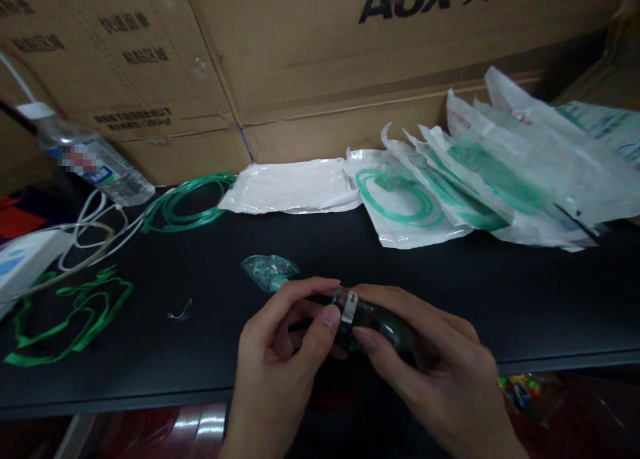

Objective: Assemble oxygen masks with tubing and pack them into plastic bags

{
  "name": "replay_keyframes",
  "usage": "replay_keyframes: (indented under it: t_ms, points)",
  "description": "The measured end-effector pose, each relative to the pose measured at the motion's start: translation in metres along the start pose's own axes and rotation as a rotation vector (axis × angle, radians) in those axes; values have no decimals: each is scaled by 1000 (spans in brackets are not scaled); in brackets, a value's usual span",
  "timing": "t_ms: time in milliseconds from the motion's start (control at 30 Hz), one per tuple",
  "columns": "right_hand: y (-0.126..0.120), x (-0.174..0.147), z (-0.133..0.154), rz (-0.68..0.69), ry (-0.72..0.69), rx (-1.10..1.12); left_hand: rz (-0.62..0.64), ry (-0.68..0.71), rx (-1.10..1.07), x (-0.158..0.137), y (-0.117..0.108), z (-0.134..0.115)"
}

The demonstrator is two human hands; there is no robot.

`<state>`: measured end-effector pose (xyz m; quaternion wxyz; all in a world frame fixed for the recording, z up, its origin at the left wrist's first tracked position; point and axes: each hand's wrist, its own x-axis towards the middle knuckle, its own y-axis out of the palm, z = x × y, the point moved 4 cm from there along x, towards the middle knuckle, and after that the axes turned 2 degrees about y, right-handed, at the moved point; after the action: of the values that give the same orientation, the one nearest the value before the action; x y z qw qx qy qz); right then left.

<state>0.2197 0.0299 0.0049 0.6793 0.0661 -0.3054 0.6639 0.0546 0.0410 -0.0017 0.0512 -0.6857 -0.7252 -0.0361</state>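
Observation:
Near the table's front edge, both hands grip a see-through, green-tinted oxygen mask (387, 325) with a small metal nose strip (350, 307). My left hand (285, 339) pinches its left end close to the strip, thumb in front. My right hand (430, 352) wraps around the mask's right side, its thumb just below the strip. Parts of the mask are hidden by the fingers. Just behind my left hand, another clear green mask (267, 270) lies on the black table (200, 259). A small clear curved piece (180, 310) rests farther left.
Green elastic straps (85, 319) and white cables (95, 239) lie at left, by a plastic bottle (100, 159). Coiled green tubing (193, 202) and a white packet (295, 187) sit at the back. Several packaged masks (400, 199) lean at right before a cardboard box (310, 79).

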Motion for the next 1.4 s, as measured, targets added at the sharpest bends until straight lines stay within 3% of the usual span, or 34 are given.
replay_keyframes:
  t_ms: [200,467,733,1000,1200,1400]
  points:
    - [2,-6,2,-9,-107,-51,84,-48,-10,0,3,-2]
    - [5,-10,3,30,-268,-146,-9,-78,-110,-1,-3,4]
    - [7,-8,4,19,-348,-273,68,-152,-157,2,-1,6]
    - [4,-10,1,42,-267,-64,95,-216,-264,-3,-4,11]
    - [3,-1,-9,48,24,-65,-7,-6,-68,1,-2,-2]
    - [5,6,-10,129,92,-21,-5,120,149,-6,-5,-1]
